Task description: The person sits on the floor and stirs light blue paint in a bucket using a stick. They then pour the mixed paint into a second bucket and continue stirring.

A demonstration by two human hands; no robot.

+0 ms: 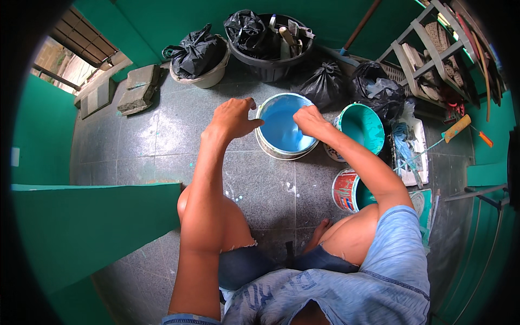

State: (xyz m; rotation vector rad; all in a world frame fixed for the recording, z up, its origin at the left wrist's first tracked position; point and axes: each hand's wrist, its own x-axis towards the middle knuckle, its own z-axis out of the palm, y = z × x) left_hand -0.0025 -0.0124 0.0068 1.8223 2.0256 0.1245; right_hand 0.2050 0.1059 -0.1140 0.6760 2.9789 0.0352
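Note:
A white bucket (262, 142) with blue inside stands on the floor in front of me. My left hand (232, 118) is at its left rim, fingers curved and thumb apart, with nothing seen in its grasp. Over the bucket's right side, my right hand (313, 121) is closed with the fingers bunched. Whatever it may hold is hidden. Close by on the right is a bucket coated green inside (362, 127), partly behind my right forearm. A smaller red tin (345, 190) with green inside sits nearer to me, beside my right knee.
Behind stand a pale tub with a black bag (200, 54) and a black tub of tools (271, 67). Black bags (323, 86) lie to their right. A paint tray (416, 146), a roller with a yellow handle (456, 129) and a stepladder (428, 59) occupy the right. A green ledge (97, 227) juts in at left.

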